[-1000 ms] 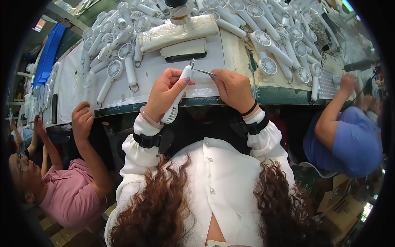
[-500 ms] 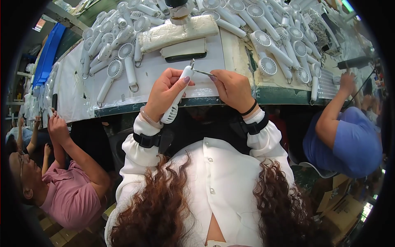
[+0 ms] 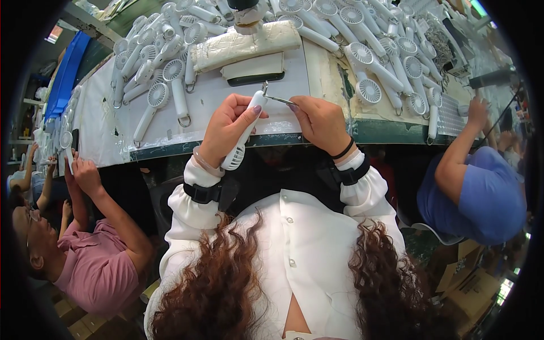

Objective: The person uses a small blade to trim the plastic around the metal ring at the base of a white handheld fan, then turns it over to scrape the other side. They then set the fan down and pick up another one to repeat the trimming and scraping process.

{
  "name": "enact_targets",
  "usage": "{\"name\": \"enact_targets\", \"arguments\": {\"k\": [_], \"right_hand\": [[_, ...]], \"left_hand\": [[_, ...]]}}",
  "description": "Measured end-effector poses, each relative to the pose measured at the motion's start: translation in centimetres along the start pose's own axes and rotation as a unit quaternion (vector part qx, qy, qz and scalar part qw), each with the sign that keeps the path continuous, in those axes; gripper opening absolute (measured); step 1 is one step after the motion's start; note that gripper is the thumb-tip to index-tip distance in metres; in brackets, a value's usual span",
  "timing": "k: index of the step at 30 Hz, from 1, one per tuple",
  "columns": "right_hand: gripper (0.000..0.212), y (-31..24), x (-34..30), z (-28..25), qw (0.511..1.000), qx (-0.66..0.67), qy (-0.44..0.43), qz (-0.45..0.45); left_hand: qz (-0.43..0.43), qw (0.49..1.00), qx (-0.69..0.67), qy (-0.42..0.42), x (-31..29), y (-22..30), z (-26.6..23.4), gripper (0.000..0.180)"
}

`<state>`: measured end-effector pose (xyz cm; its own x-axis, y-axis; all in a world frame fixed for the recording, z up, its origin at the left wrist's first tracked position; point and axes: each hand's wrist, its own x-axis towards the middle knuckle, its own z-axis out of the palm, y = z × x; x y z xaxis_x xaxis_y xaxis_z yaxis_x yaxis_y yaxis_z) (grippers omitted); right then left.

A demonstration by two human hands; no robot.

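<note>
My left hand (image 3: 228, 123) is closed round a white handheld fan (image 3: 245, 133), tilted with its grille head down towards me and its handle end up. At that handle end stands a small metal fitting (image 3: 264, 87). My right hand (image 3: 324, 120) pinches a thin silver metal piece (image 3: 280, 101) between thumb and forefinger, and its far tip meets the fitting. Whether this piece is a clip or a tool I cannot tell. Both hands are above the near edge of the table (image 3: 277, 126).
Many white handheld fans (image 3: 157, 99) lie heaped at the left and right back, several with metal loops. A wrapped cream roll (image 3: 246, 48) and a dark flat object (image 3: 256, 79) lie ahead of my hands. People sit at work on both sides, one holding a black tool (image 3: 492, 79).
My hands and the fan stay almost still. The left co-worker's hands have shifted slightly to the right, and the black tool at the right has moved a little right.
</note>
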<state>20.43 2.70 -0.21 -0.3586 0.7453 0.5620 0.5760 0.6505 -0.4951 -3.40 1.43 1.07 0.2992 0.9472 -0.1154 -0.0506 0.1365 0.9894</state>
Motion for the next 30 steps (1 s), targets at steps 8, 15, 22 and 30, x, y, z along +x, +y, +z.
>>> {"name": "enact_targets", "arguments": {"k": [8, 15, 22, 30], "right_hand": [[0.010, -0.02, -0.08, 0.01, 1.000, 0.003, -0.004, -0.002], [0.009, 0.19, -0.08, 0.15, 1.000, 0.001, -0.023, 0.001], [0.010, 0.22, 0.37, 0.20, 0.998, -0.028, -0.056, 0.003], [0.012, 0.13, 0.11, 0.55, 0.997, -0.048, -0.054, 0.002]], "left_hand": [[0.000, 1.000, 0.002, -0.002, -0.13, 0.02, -0.02, 0.029], [0.013, 1.000, 0.011, -0.001, -0.03, -0.19, -0.04, 0.026], [0.041, 0.999, 0.026, 0.011, 0.08, -0.37, -0.03, 0.023], [0.073, 0.996, 0.049, 0.032, -0.10, -0.38, 0.33, 0.022]]}}
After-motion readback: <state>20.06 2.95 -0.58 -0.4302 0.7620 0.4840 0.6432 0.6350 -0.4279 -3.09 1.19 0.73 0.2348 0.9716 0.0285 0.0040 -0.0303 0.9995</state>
